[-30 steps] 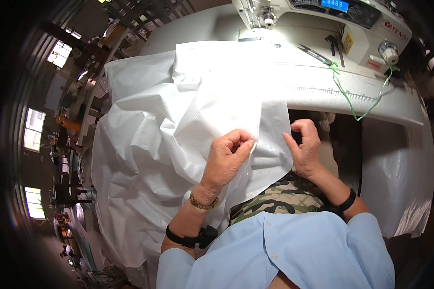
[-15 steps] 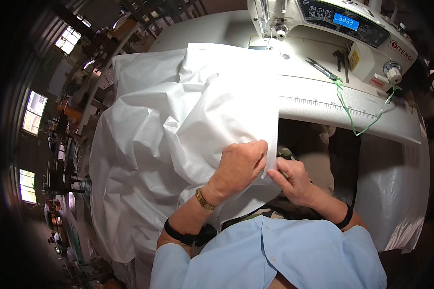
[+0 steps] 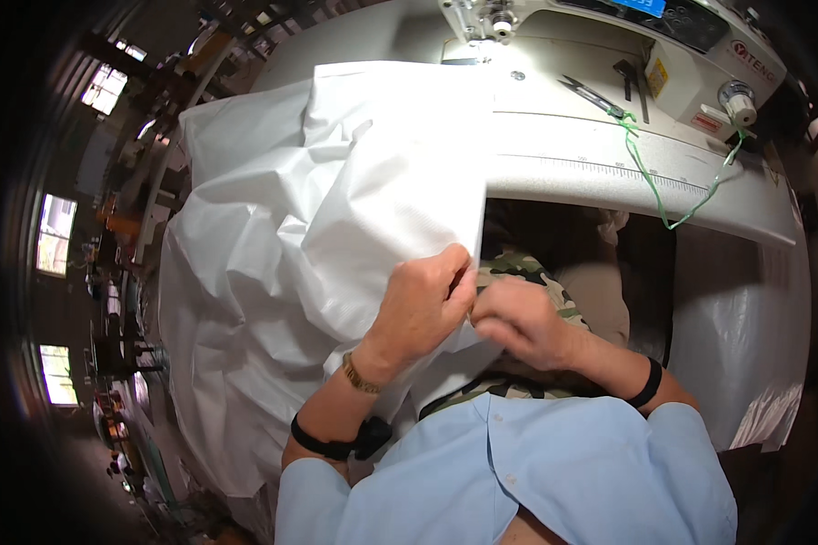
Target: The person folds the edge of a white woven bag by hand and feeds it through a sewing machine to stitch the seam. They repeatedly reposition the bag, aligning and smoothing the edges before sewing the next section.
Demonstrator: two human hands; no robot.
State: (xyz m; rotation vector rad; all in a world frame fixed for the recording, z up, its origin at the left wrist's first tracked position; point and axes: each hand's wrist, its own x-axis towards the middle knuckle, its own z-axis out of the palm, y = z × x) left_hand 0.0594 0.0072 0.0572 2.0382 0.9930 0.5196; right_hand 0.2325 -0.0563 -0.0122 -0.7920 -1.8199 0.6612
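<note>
A large white sheet of woven, plastic-looking fabric (image 3: 245, 263) lies in loose folds over the table edge and my lap, its far end beneath the sewing machine's needle area (image 3: 495, 45). My left hand (image 3: 425, 295) is closed on the sheet near its right edge, thumb and fingers pinched together. Right beside it, my right hand (image 3: 523, 322) is curled at the same edge. Its fingers are slightly blurred, and the fingertips seem to pinch the hem. Between the hands the edge is mostly hidden by the fingers.
A pair of thread snips (image 3: 593, 96) with a green cord (image 3: 641, 173) lies on the machine bed, near a dark metal tool (image 3: 629, 80). The bed's front edge (image 3: 600, 195) carries a ruler scale. White plastic sheeting (image 3: 736, 336) hangs at the right.
The whole view has shifted, so the machine appears higher and farther left. Both hands stay at the sheet's right edge; the right hand has rolled over, its knuckles now more on top.
</note>
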